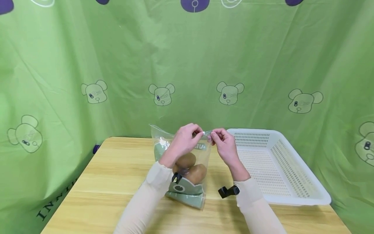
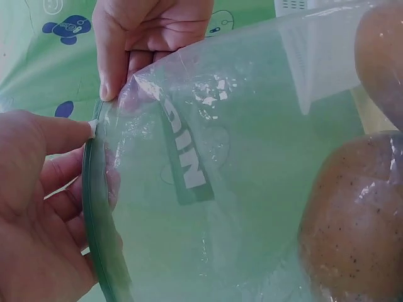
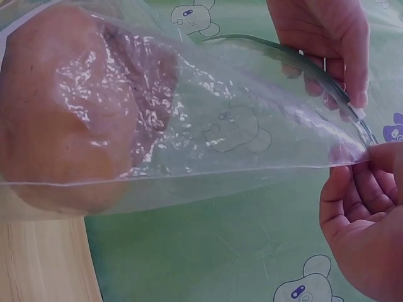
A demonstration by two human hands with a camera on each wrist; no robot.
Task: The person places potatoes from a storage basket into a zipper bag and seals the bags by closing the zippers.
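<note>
A clear zip bag [image 1: 163,143] with green printing stands on the wooden table, with several brown potatoes [image 1: 196,174] inside. Along its top edge runs a green zip strip with a small white slider [image 2: 93,129]. My left hand [image 1: 187,138] pinches the slider between thumb and finger, close to the bag's right top corner. That corner is pinched by my right hand [image 1: 225,144], its thumb and forefinger on the end of the strip. In the right wrist view, the slider [image 3: 356,113] sits just short of the right fingertips.
A white plastic basket [image 1: 306,175] with slotted walls stands on the table [image 1: 117,182] to the right of the bag. Behind the table hangs a green curtain [image 1: 187,58] with bear-head prints. A black wrist camera [image 1: 229,191] is strapped to the right sleeve.
</note>
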